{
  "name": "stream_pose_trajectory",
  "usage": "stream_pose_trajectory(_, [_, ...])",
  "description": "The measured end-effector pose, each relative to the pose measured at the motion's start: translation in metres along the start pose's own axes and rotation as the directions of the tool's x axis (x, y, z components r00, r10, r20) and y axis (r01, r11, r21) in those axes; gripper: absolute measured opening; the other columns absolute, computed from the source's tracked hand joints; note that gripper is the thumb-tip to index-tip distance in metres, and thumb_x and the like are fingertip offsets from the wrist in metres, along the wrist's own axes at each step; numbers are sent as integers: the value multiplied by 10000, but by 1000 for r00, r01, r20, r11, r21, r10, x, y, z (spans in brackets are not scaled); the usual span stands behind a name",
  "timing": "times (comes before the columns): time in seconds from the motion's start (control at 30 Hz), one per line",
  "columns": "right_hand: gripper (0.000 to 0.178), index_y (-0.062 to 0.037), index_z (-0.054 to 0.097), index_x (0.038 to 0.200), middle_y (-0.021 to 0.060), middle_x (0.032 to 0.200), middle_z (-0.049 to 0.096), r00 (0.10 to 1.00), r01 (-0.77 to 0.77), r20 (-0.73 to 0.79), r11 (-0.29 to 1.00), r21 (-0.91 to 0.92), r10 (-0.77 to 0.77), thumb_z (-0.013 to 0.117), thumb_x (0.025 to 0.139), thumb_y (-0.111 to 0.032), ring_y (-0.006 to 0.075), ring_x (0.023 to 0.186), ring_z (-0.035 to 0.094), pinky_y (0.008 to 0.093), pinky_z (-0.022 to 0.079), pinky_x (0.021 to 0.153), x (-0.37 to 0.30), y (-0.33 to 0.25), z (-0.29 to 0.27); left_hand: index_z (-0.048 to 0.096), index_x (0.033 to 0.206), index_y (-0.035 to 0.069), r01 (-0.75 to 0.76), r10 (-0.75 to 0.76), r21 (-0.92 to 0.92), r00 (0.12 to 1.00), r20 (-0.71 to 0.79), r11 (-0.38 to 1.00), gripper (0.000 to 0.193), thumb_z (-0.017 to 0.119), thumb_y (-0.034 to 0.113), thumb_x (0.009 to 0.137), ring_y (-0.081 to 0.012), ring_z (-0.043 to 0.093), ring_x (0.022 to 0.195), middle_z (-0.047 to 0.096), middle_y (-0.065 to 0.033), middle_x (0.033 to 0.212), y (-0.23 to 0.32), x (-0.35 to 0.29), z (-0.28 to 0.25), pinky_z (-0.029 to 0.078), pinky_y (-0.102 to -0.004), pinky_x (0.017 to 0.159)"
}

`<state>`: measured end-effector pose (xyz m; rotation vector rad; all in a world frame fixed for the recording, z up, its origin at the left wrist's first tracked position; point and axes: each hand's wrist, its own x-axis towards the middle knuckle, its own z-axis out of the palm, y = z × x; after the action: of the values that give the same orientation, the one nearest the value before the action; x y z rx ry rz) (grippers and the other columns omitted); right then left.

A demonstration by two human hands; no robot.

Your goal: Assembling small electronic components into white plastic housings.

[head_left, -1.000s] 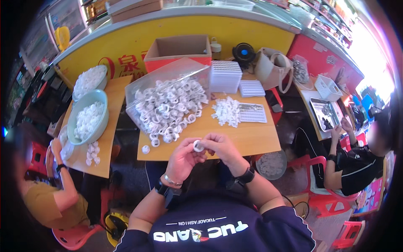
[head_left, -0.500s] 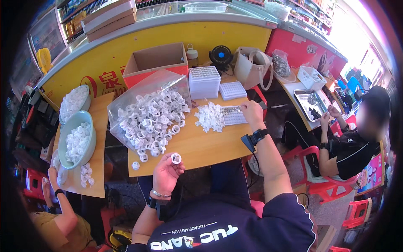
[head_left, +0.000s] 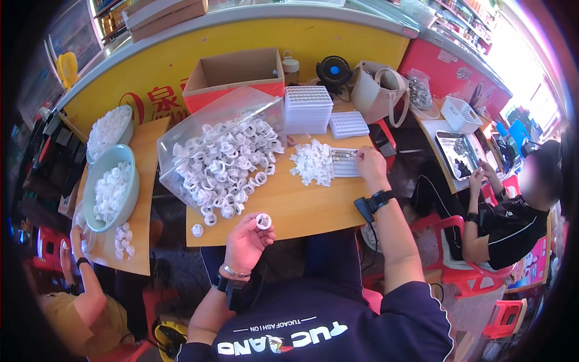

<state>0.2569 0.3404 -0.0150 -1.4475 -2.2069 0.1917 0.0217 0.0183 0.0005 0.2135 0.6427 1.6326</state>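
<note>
My left hand [head_left: 246, 241] holds a small white plastic ring [head_left: 263, 221] by its fingertips, just off the near edge of the wooden table [head_left: 301, 208]. My right hand [head_left: 369, 165] reaches out to a flat white tray [head_left: 344, 161] at the table's right edge, fingers resting on it. Whether it pinches anything is hidden. A pile of small white pieces [head_left: 312, 163] lies beside that tray. A heap of white rings [head_left: 223, 166] spills from a clear plastic bag [head_left: 199, 120] on the left half of the table.
A stack of white trays [head_left: 307, 108], an open cardboard box [head_left: 235, 69], a small black fan [head_left: 333, 71] and a bag [head_left: 377, 90] stand at the back. Bowls of white parts [head_left: 111, 187] sit on a left table, by another person [head_left: 84, 301]. A second person [head_left: 512, 211] sits right.
My hands have parted: the right one stretched out to the tray at the table's right, while the left stayed near with the ring. The view has shifted slightly.
</note>
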Motion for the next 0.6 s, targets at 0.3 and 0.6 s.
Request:
stream_pose_trajectory(0.3, [129,0,617,904,150,805,642,992,46,-127,947,317,-5,602,834,-107,261,763,634,354,488,698,-30,-37,-38,528,1093,25,-48,51,-41,996,74,998,226,489,174,928,-242,623,803,623,-142,938,-4,-4,15,502,-334,708])
stream_pose_trajectory(0.6, [96,-21,597,879,63,902,621,952,138,2,436,889,-307,646,800,5,168,820,589,292,470,743,-153,-187,-59,519,1097,10,-125,114,97,987,113,987,226,479,168,941,-196,631,798,631,-119,945,-3,-19,37,511,-300,713])
